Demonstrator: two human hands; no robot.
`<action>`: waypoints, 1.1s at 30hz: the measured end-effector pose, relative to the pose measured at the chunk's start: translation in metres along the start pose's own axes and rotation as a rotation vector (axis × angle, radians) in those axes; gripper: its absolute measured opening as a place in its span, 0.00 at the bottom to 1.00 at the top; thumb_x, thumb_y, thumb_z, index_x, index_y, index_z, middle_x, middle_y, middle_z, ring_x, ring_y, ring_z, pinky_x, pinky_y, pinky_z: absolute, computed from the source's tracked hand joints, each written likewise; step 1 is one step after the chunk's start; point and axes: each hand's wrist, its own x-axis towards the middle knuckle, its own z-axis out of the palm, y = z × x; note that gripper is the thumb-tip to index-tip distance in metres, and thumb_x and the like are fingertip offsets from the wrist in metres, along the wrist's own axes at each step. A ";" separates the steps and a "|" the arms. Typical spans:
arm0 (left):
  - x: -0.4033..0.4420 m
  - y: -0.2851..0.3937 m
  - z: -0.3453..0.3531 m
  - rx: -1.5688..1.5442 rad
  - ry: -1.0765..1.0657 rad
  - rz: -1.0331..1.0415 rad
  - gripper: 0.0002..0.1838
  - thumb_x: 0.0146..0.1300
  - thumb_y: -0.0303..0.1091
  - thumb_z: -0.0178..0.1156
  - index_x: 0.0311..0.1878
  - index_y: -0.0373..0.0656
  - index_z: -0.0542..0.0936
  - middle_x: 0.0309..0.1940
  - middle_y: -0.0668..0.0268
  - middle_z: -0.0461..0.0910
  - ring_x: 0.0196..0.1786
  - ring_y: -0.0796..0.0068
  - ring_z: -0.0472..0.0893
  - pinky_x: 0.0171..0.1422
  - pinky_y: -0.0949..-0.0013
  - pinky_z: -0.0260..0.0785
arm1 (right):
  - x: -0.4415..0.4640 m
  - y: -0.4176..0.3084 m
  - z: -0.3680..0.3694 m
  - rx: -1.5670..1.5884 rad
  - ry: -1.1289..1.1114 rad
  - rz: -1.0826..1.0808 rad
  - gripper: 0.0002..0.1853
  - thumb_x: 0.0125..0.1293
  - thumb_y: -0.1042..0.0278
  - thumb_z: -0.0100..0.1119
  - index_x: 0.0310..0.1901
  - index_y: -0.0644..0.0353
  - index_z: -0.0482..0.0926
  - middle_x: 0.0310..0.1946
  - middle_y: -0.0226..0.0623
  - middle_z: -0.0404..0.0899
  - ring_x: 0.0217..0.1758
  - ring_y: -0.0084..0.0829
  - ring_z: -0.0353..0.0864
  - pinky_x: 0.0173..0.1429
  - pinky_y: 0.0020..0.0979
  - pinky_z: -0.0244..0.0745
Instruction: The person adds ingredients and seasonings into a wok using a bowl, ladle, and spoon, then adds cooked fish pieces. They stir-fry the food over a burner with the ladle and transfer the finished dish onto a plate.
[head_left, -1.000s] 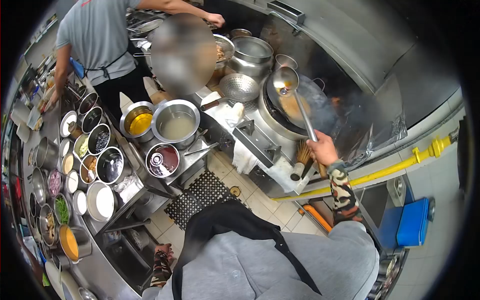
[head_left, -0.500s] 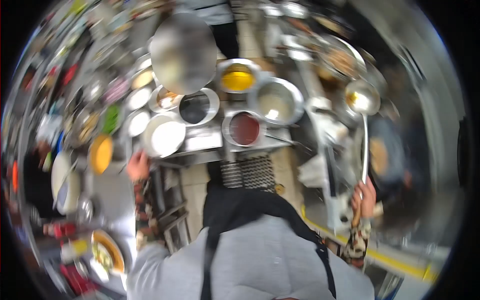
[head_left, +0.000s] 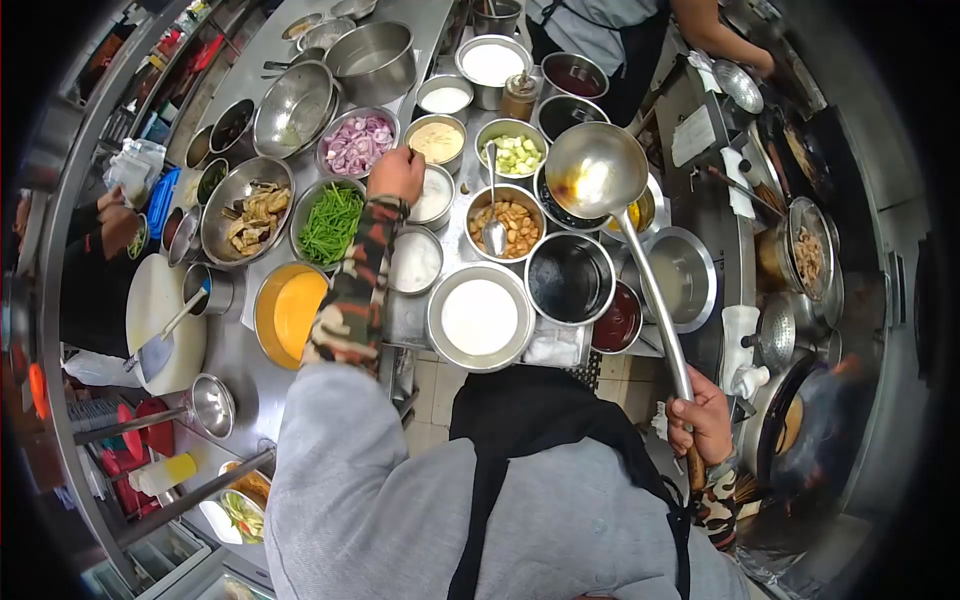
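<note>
Your right hand (head_left: 703, 418) is wrapped firmly around the handle of the ladle (head_left: 598, 168), which slants up and left so that its bowl shows above the containers right of centre. Your left hand (head_left: 396, 177) reaches to the far side with fingers curled, between the sliced onions (head_left: 358, 143) and the pale paste (head_left: 437, 142); you cannot tell whether it grips anything.

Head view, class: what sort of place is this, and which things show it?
Most likely a restaurant kitchen: sliced purple onion and cut greens are set out at a steel counter, and the right hand grips a large ladle.
</note>
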 end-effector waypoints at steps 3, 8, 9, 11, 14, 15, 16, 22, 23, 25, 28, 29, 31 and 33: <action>-0.035 0.010 -0.024 0.019 0.105 0.206 0.15 0.66 0.41 0.53 0.39 0.38 0.82 0.30 0.50 0.79 0.37 0.46 0.78 0.43 0.50 0.71 | 0.011 -0.016 0.016 -0.036 0.038 0.023 0.34 0.62 0.78 0.55 0.71 0.59 0.59 0.19 0.30 0.67 0.11 0.18 0.61 0.14 0.22 0.58; -0.079 0.023 -0.056 -0.044 0.195 0.357 0.08 0.65 0.32 0.58 0.40 0.38 0.81 0.31 0.55 0.80 0.35 0.54 0.80 0.40 0.58 0.73 | 0.029 -0.032 0.027 -0.091 0.069 0.029 0.34 0.61 0.79 0.55 0.70 0.61 0.59 0.20 0.30 0.68 0.11 0.18 0.62 0.14 0.21 0.59; -0.085 0.024 -0.055 -0.043 0.187 0.352 0.08 0.65 0.32 0.58 0.40 0.38 0.81 0.31 0.55 0.80 0.35 0.54 0.80 0.40 0.58 0.73 | 0.031 -0.036 0.028 -0.089 0.070 0.038 0.34 0.61 0.79 0.55 0.70 0.61 0.59 0.20 0.30 0.68 0.11 0.18 0.62 0.14 0.21 0.59; -0.094 0.027 -0.048 -0.162 0.188 0.300 0.08 0.66 0.32 0.57 0.42 0.38 0.81 0.33 0.55 0.81 0.35 0.54 0.80 0.40 0.59 0.73 | 0.037 -0.041 0.029 -0.107 0.058 0.039 0.34 0.61 0.80 0.54 0.70 0.62 0.59 0.20 0.30 0.68 0.11 0.18 0.62 0.14 0.21 0.59; -0.102 0.026 -0.037 -0.155 0.149 0.244 0.09 0.67 0.32 0.57 0.42 0.38 0.82 0.35 0.55 0.82 0.37 0.56 0.81 0.42 0.62 0.73 | 0.043 -0.048 0.034 -0.142 0.059 0.037 0.33 0.61 0.81 0.54 0.69 0.64 0.60 0.21 0.31 0.70 0.10 0.18 0.63 0.14 0.21 0.59; -0.104 0.026 -0.034 -0.158 0.145 0.232 0.09 0.66 0.31 0.57 0.42 0.38 0.82 0.35 0.54 0.82 0.36 0.56 0.81 0.42 0.63 0.73 | 0.043 -0.050 0.034 -0.165 0.054 0.032 0.33 0.60 0.81 0.54 0.69 0.64 0.61 0.21 0.31 0.70 0.10 0.18 0.63 0.14 0.21 0.59; -0.105 0.028 -0.034 -0.161 0.154 0.249 0.08 0.66 0.31 0.57 0.43 0.38 0.82 0.34 0.54 0.82 0.36 0.56 0.81 0.41 0.63 0.73 | 0.045 -0.050 0.033 -0.164 0.055 0.035 0.33 0.60 0.81 0.54 0.69 0.64 0.61 0.21 0.31 0.70 0.10 0.18 0.63 0.14 0.21 0.59; -0.104 0.033 -0.039 -0.167 0.078 0.226 0.10 0.67 0.32 0.57 0.43 0.36 0.82 0.32 0.56 0.83 0.32 0.63 0.82 0.39 0.67 0.74 | 0.050 -0.049 0.033 -0.178 0.052 0.061 0.34 0.60 0.83 0.56 0.69 0.64 0.60 0.25 0.31 0.73 0.10 0.17 0.63 0.14 0.21 0.59; -0.102 0.031 -0.039 -0.164 0.076 0.227 0.10 0.67 0.32 0.57 0.43 0.36 0.82 0.32 0.56 0.83 0.32 0.63 0.82 0.39 0.67 0.74 | 0.051 -0.049 0.033 -0.177 0.032 0.062 0.34 0.60 0.83 0.56 0.69 0.64 0.60 0.25 0.31 0.74 0.10 0.17 0.63 0.14 0.21 0.59; -0.097 0.023 -0.038 -0.290 0.043 -0.020 0.10 0.68 0.32 0.54 0.41 0.35 0.82 0.33 0.55 0.83 0.33 0.60 0.82 0.37 0.64 0.74 | 0.054 -0.049 0.034 -0.173 0.013 0.067 0.34 0.61 0.83 0.56 0.70 0.64 0.60 0.26 0.31 0.74 0.10 0.17 0.63 0.14 0.21 0.59; -0.088 0.014 -0.036 -0.650 0.063 -0.225 0.14 0.71 0.34 0.53 0.43 0.32 0.81 0.31 0.61 0.83 0.28 0.76 0.81 0.35 0.74 0.73 | 0.056 -0.046 0.035 -0.172 0.007 0.063 0.33 0.61 0.82 0.56 0.70 0.64 0.60 0.25 0.30 0.73 0.11 0.17 0.64 0.14 0.21 0.59; -0.084 0.009 -0.036 -0.789 0.073 -0.336 0.15 0.71 0.35 0.53 0.43 0.31 0.81 0.30 0.63 0.83 0.27 0.80 0.80 0.34 0.77 0.73 | 0.057 -0.045 0.035 -0.160 0.002 0.071 0.33 0.61 0.82 0.56 0.70 0.64 0.60 0.24 0.30 0.72 0.11 0.17 0.64 0.15 0.21 0.59; -0.080 -0.004 -0.033 -0.893 0.064 -0.363 0.15 0.72 0.36 0.53 0.45 0.30 0.80 0.29 0.65 0.82 0.28 0.82 0.78 0.33 0.80 0.71 | 0.057 -0.044 0.035 -0.147 -0.003 0.079 0.33 0.62 0.82 0.56 0.69 0.64 0.60 0.23 0.29 0.72 0.11 0.17 0.64 0.15 0.21 0.59; -0.077 -0.011 -0.033 -0.961 0.042 -0.420 0.15 0.72 0.35 0.52 0.47 0.30 0.80 0.29 0.64 0.82 0.27 0.82 0.78 0.33 0.79 0.71 | 0.059 -0.043 0.035 -0.142 -0.011 0.092 0.33 0.62 0.82 0.56 0.69 0.64 0.61 0.21 0.28 0.70 0.11 0.17 0.64 0.15 0.21 0.59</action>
